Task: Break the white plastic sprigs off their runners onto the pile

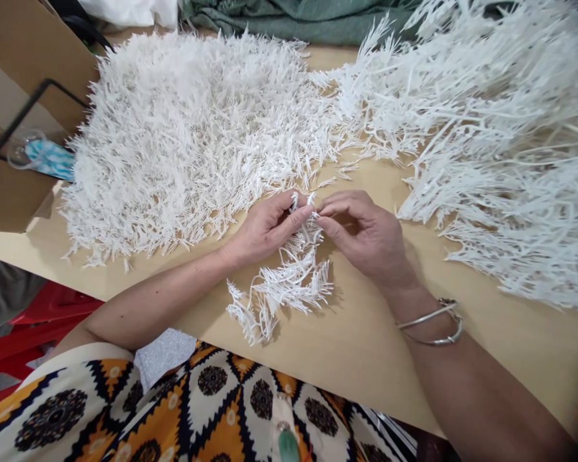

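Note:
My left hand pinches the top of a white feathery plastic strand, its thumb and index finger closed on it. Beside it on the right, my right hand has thumb and fingertips together at the same strand, close to the left fingertips. From there the strand hangs down and lies curled on the tan table, toward my body. A wide pile of small white sprigs lies behind my left hand. Longer white branching pieces are heaped at the right.
A cardboard box with a black wire frame and a blue-white packet stands at the left. Green cloth lies along the back edge. A red stool is below the table at the left.

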{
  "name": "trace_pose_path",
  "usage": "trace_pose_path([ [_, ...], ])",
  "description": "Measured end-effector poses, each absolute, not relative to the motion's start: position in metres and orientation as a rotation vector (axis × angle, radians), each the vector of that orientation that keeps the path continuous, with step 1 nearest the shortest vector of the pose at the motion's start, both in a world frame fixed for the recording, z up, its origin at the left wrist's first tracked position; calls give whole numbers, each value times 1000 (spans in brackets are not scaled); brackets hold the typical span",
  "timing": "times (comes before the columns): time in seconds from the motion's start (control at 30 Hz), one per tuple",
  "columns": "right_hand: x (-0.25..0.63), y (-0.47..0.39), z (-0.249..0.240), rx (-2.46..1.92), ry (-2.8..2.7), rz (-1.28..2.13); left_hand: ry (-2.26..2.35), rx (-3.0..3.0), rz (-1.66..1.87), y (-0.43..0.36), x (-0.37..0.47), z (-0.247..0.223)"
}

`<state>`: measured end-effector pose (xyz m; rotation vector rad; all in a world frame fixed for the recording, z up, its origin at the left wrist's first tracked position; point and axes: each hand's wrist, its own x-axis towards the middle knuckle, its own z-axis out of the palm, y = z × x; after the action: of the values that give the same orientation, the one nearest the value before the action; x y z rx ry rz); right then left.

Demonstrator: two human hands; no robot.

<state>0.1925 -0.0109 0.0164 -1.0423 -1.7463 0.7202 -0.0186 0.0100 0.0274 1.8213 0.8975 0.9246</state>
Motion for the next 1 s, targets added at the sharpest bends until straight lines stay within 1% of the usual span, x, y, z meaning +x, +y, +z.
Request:
trace_pose_path([
  [0.23, 193, -12, 12, -1051, -1648, 827, 904, 1807, 903, 7, -16, 27],
  [0.47, 190, -13, 16, -976, -1604, 876, 803, 2051, 957, 9, -14, 26],
  [0.57, 187, -15, 13, -1045, -1630, 781, 767, 2109, 963, 12, -16, 26],
  [0.77, 176, -18, 11, -1193, -1726, 536, 677, 2113, 802, 15, -20, 34],
  [0.9, 184, -8, 6, -1331, -1582, 486, 548, 2112, 676, 10, -19, 37],
  [1.0, 191, -2, 2, -1365, -1496, 494, 669, 2036, 653, 6, -18, 38],
])
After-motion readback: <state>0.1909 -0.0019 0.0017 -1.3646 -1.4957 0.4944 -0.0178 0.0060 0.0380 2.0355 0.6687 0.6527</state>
